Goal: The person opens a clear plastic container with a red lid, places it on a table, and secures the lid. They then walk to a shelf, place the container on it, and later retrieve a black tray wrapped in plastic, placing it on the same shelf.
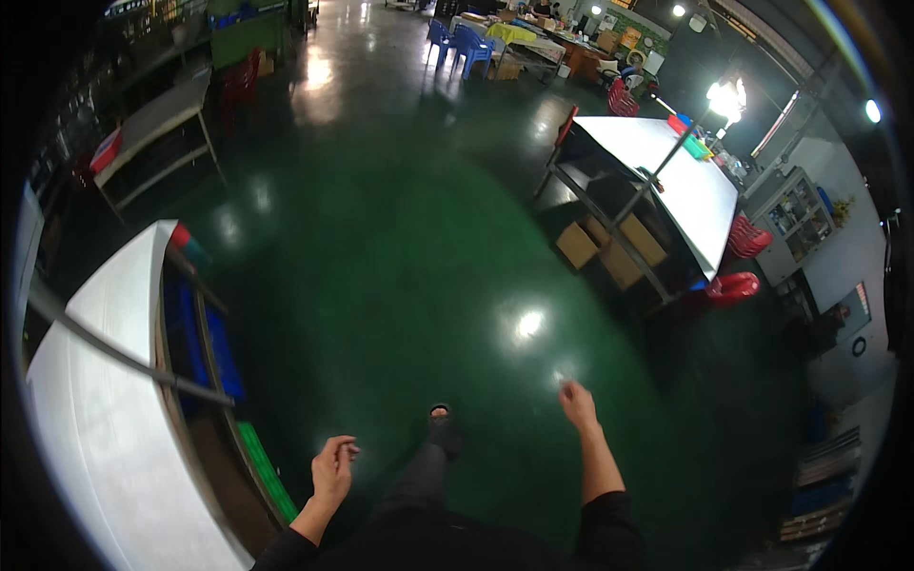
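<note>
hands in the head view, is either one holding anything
Nothing is held: the left hand is loosely curled and the right hand swings free above the green floor.

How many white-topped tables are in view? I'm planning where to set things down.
3: one table at the person's left, beside the left hand; one at upper right across the floor; one at upper left. More may stand hidden in the dim far end.

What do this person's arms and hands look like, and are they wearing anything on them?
Both hands are bare: the left hand and the right hand show no gloves, and no rings or watch can be made out. Dark, black-looking sleeves cover the upper arms, ending near the elbows, so both forearms are uncovered.
</note>
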